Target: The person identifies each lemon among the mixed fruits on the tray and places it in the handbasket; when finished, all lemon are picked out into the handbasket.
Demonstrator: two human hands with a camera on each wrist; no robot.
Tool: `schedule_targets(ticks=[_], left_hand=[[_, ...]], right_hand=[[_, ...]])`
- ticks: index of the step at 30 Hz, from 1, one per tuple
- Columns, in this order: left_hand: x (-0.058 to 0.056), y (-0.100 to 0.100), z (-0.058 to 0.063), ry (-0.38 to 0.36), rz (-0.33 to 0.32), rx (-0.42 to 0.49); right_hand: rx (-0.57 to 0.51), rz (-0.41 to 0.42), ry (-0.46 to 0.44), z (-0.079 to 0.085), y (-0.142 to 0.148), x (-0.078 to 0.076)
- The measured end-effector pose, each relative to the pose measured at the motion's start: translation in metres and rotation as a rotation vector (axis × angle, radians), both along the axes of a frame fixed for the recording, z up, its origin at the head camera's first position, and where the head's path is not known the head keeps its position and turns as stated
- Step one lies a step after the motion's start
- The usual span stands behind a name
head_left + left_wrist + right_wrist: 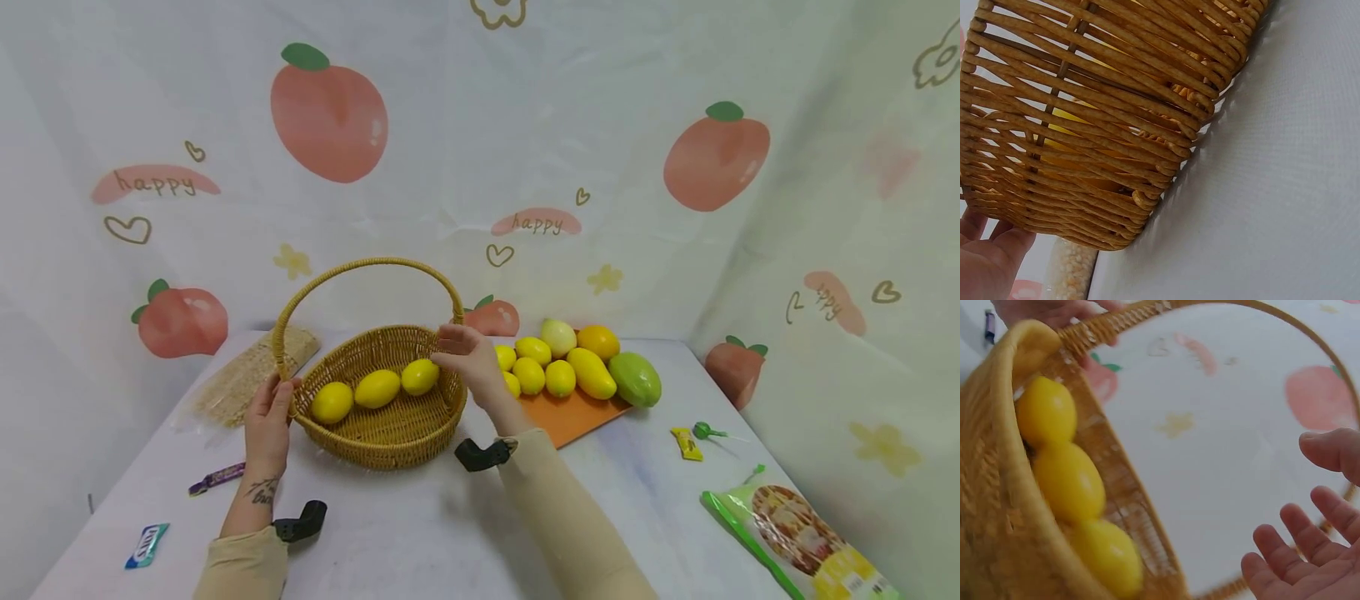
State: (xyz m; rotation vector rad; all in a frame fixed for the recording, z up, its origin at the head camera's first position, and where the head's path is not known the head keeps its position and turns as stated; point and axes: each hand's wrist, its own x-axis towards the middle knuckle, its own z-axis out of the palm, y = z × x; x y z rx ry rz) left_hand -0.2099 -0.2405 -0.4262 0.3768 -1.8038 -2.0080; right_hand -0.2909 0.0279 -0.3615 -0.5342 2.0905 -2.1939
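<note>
Near the table's [405, 542] back left corner lies a pale bag [251, 375]. Your left hand [267, 421] grips the left end of a wicker basket [390, 454] toward the back edge; inside, three lemons [377, 389] form a row. Your right hand [476, 358], fingers extended, hovers by its right end. Farther right, fruit [592, 373] crowds an orange board [566, 425].

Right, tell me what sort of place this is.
It looks like a small staged tabletop set, perhaps a filming booth: a fruit-printed curtain hangs behind a white-covered table, where a basket holding three lemons stands.
</note>
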Motion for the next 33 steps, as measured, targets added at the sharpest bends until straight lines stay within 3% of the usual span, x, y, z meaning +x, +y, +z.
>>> schedule_targets(ticks=[6,12,17,20,23,29,33], left_hand=[[-0.001,0.000,0.001,-0.019,0.006,0.020],[-0.001,0.000,0.000,-0.006,0.009,0.028],[0.000,0.001,0.000,0.013,0.003,0.022],[0.001,0.001,0.000,0.009,0.003,0.016],[0.001,0.001,0.001,0.008,0.004,0.009],[0.001,0.000,-0.001,-0.001,-0.014,0.009],[0.001,0.000,-0.001,-0.003,-0.017,-0.005]], right_hand=[[-0.071,-0.188,-0.013,-0.004,0.048,-0.003],[-0.118,-0.421,-0.035,-0.026,0.093,-0.017],[-0.132,-0.522,-0.107,-0.049,0.123,-0.024],[-0.140,-0.582,-0.094,-0.059,0.134,-0.030],[-0.053,-0.591,-0.092,-0.068,0.139,-0.034],[0.230,-0.560,-0.089,-0.083,0.141,-0.039],[0.288,-0.574,-0.103,-0.088,0.140,-0.039]])
